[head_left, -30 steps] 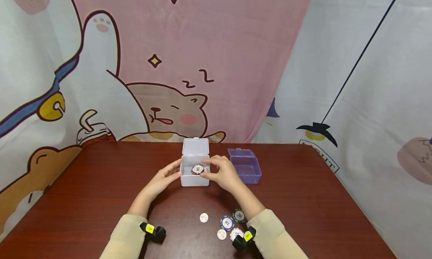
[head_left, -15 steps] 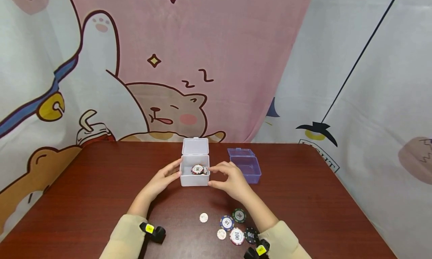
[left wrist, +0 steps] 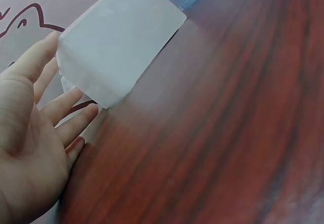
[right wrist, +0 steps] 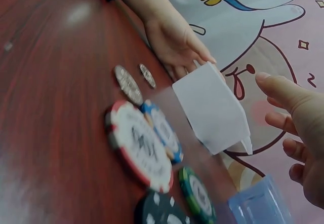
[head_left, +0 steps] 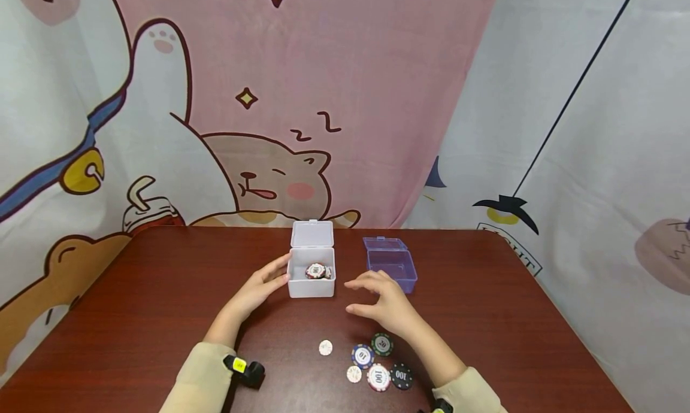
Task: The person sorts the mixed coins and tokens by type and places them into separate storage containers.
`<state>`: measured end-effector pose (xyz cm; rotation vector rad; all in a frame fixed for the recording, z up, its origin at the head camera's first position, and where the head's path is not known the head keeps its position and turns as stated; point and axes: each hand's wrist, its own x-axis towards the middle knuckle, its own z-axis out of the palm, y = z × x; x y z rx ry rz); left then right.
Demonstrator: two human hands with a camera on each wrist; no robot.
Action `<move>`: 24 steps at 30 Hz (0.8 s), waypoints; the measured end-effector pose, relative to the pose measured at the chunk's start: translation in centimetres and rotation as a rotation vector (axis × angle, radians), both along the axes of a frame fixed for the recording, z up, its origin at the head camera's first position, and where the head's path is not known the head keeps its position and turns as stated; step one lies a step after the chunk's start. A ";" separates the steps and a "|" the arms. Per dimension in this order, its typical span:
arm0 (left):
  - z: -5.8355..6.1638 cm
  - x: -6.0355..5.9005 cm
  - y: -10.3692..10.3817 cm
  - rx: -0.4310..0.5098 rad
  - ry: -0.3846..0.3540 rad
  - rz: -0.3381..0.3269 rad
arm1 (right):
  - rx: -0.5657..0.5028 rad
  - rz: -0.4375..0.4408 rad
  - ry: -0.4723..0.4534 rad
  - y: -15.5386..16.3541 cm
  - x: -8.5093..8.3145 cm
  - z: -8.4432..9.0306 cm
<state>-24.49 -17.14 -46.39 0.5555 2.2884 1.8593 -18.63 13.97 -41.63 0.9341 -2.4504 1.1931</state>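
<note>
A small white box (head_left: 311, 279) stands open in the middle of the table, its lid (head_left: 312, 234) upright behind it, with poker chips (head_left: 317, 271) inside. My left hand (head_left: 262, 284) rests with straight fingers against the box's left side; the box (left wrist: 119, 39) fills the left wrist view beside my fingers (left wrist: 61, 107). My right hand (head_left: 380, 302) hovers empty, fingers relaxed, right of the box and above several loose chips (head_left: 378, 360). The right wrist view shows those chips (right wrist: 144, 148), the box (right wrist: 212, 107) and my right hand (right wrist: 296, 127).
An open purple box (head_left: 393, 263) sits right of the white one, just past my right hand. Two small white discs (head_left: 326, 347) lie left of the loose chips. A cartoon cloth hangs behind the table (head_left: 135, 305).
My right hand has let go of the chip in the white box and drawn back toward me and to the right, over the loose chips. The left hand has stayed on the box.
</note>
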 end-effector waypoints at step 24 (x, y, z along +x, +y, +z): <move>0.1 0.0 0.0 0.027 0.005 -0.028 | 0.119 0.087 -0.009 4.7 2.4 -2.3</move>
